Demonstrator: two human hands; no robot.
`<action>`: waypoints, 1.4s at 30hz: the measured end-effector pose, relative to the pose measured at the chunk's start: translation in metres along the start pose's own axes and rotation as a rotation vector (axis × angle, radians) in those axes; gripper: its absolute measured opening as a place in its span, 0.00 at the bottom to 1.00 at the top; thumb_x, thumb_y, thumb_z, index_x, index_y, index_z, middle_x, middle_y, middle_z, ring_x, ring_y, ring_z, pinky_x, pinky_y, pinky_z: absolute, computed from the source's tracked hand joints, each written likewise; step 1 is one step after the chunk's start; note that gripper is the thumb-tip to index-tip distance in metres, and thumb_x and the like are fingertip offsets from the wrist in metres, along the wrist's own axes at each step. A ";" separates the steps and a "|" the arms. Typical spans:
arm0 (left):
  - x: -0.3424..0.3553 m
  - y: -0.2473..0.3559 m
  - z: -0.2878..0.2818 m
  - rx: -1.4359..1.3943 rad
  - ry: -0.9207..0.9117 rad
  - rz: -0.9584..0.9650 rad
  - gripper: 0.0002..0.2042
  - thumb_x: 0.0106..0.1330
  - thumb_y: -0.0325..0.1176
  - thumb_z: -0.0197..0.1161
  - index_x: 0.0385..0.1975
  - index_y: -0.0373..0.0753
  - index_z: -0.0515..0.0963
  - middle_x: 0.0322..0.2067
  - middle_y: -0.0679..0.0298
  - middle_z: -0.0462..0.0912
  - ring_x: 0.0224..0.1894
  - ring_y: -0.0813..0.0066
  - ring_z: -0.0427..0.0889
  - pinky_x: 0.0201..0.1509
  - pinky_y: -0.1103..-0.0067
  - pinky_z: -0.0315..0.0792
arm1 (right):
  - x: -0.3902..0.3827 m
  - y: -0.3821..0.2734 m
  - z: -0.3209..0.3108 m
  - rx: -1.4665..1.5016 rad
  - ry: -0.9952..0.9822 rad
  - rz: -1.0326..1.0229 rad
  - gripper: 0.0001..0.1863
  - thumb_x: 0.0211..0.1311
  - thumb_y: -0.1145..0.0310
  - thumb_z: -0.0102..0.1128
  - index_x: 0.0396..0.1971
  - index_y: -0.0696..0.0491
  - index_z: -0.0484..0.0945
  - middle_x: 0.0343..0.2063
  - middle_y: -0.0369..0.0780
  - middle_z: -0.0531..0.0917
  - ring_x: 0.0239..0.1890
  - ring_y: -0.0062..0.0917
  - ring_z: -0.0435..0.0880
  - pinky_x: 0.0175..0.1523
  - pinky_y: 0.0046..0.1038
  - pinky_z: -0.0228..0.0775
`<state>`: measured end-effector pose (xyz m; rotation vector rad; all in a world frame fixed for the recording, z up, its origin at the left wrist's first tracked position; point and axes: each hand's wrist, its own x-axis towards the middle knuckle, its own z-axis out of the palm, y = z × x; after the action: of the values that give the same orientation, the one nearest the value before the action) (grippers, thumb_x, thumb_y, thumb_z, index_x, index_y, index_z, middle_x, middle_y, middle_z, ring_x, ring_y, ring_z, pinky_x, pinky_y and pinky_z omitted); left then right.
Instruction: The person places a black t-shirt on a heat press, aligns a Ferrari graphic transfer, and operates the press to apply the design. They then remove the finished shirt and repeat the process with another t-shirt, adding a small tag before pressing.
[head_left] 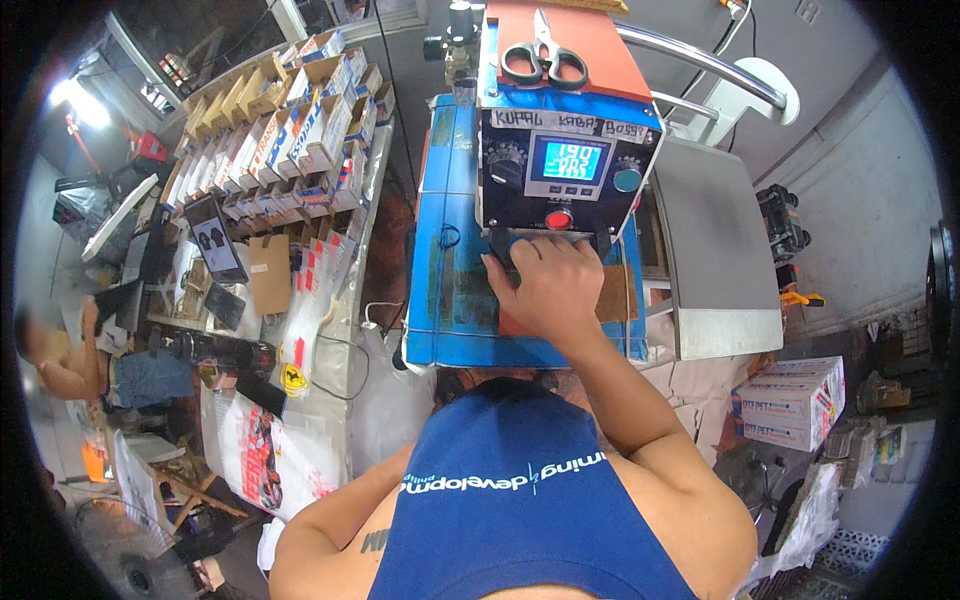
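Note:
In front of me stands a heat press with a dark control box (510, 200), its lit blue display (572, 163) above a red button (558, 217). My right hand (553, 280) is closed over the black handle (502, 243) on the box's front. The blue base (455, 345) of the press spreads out below that hand. Black-handled scissors (543, 55) lie on an orange-red pad (600, 60) on top of the box. My left arm (320, 505) bends in along my body, and its hand is hidden.
A table at left bears rows of open cardboard boxes (300, 135), a tablet (215, 238) and clear plastic sheets (310, 300). Right of the press are a grey flat panel (720, 240) and a white carton (790, 405). Another person (75, 365) is at far left, near a fan (125, 550).

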<state>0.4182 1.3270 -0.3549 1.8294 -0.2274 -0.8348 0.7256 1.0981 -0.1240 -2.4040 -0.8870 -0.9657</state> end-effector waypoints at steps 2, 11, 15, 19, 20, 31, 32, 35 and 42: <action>-0.002 -0.003 0.001 -0.014 -0.003 0.002 0.23 0.59 0.39 0.71 0.53 0.34 0.79 0.50 0.53 0.81 0.53 0.62 0.80 0.59 0.68 0.73 | 0.001 0.000 -0.001 0.008 0.016 -0.011 0.17 0.55 0.53 0.71 0.20 0.49 0.78 0.24 0.37 0.83 0.27 0.30 0.83 0.35 0.36 0.71; 0.080 -0.045 -0.081 -0.359 0.112 -0.225 0.18 0.64 0.38 0.67 0.50 0.35 0.84 0.45 0.57 0.87 0.48 0.65 0.85 0.56 0.70 0.77 | -0.001 0.000 -0.002 0.010 -0.036 0.011 0.16 0.55 0.54 0.71 0.21 0.50 0.78 0.24 0.38 0.84 0.29 0.32 0.85 0.38 0.36 0.73; 0.126 -0.058 -0.050 -0.296 0.311 -0.292 0.18 0.66 0.38 0.64 0.52 0.36 0.83 0.46 0.58 0.87 0.48 0.65 0.85 0.55 0.71 0.77 | -0.001 0.000 -0.003 0.014 -0.045 0.008 0.15 0.53 0.54 0.72 0.23 0.50 0.80 0.27 0.39 0.86 0.29 0.33 0.86 0.39 0.36 0.75; 0.127 -0.060 -0.020 -0.334 0.309 -0.317 0.18 0.66 0.38 0.65 0.51 0.36 0.84 0.44 0.58 0.87 0.46 0.66 0.85 0.53 0.71 0.77 | -0.002 -0.001 -0.005 0.013 -0.043 0.009 0.15 0.55 0.54 0.70 0.23 0.51 0.81 0.26 0.39 0.85 0.31 0.32 0.86 0.40 0.37 0.73; 0.126 -0.059 -0.019 -0.337 0.312 -0.324 0.17 0.66 0.38 0.65 0.50 0.36 0.84 0.44 0.58 0.87 0.46 0.66 0.85 0.53 0.71 0.77 | -0.002 -0.001 -0.005 0.014 -0.041 0.009 0.15 0.55 0.54 0.70 0.24 0.51 0.81 0.26 0.39 0.86 0.31 0.32 0.86 0.41 0.37 0.73; 0.112 -0.096 -0.036 -0.397 0.339 -0.462 0.16 0.66 0.39 0.65 0.47 0.35 0.85 0.40 0.59 0.87 0.42 0.69 0.85 0.48 0.72 0.77 | -0.003 -0.001 -0.006 0.020 -0.038 0.028 0.16 0.52 0.54 0.72 0.23 0.51 0.81 0.26 0.39 0.86 0.30 0.33 0.87 0.40 0.37 0.75; 0.102 -0.104 -0.034 -0.410 0.345 -0.495 0.16 0.66 0.40 0.65 0.46 0.35 0.85 0.39 0.59 0.87 0.42 0.69 0.85 0.47 0.72 0.77 | -0.003 -0.001 -0.006 0.019 -0.031 0.025 0.16 0.51 0.53 0.73 0.22 0.51 0.81 0.26 0.39 0.87 0.30 0.33 0.87 0.39 0.37 0.75; 0.069 -0.131 -0.021 -0.466 0.359 -0.608 0.15 0.66 0.40 0.65 0.45 0.35 0.85 0.38 0.59 0.86 0.41 0.70 0.85 0.46 0.72 0.76 | -0.002 0.000 -0.006 0.019 -0.029 0.021 0.17 0.54 0.52 0.72 0.21 0.50 0.81 0.25 0.38 0.86 0.30 0.32 0.87 0.39 0.37 0.74; 0.025 -0.174 0.000 -0.595 0.399 -0.805 0.15 0.67 0.40 0.65 0.43 0.35 0.85 0.36 0.59 0.86 0.39 0.71 0.85 0.43 0.73 0.76 | -0.002 0.003 0.001 -0.002 0.024 -0.011 0.19 0.56 0.50 0.71 0.18 0.49 0.79 0.21 0.36 0.84 0.27 0.31 0.86 0.34 0.35 0.73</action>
<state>0.3979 1.3871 -0.5185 1.4414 0.9728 -0.9084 0.7270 1.0959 -0.1267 -2.3870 -0.8918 -0.9975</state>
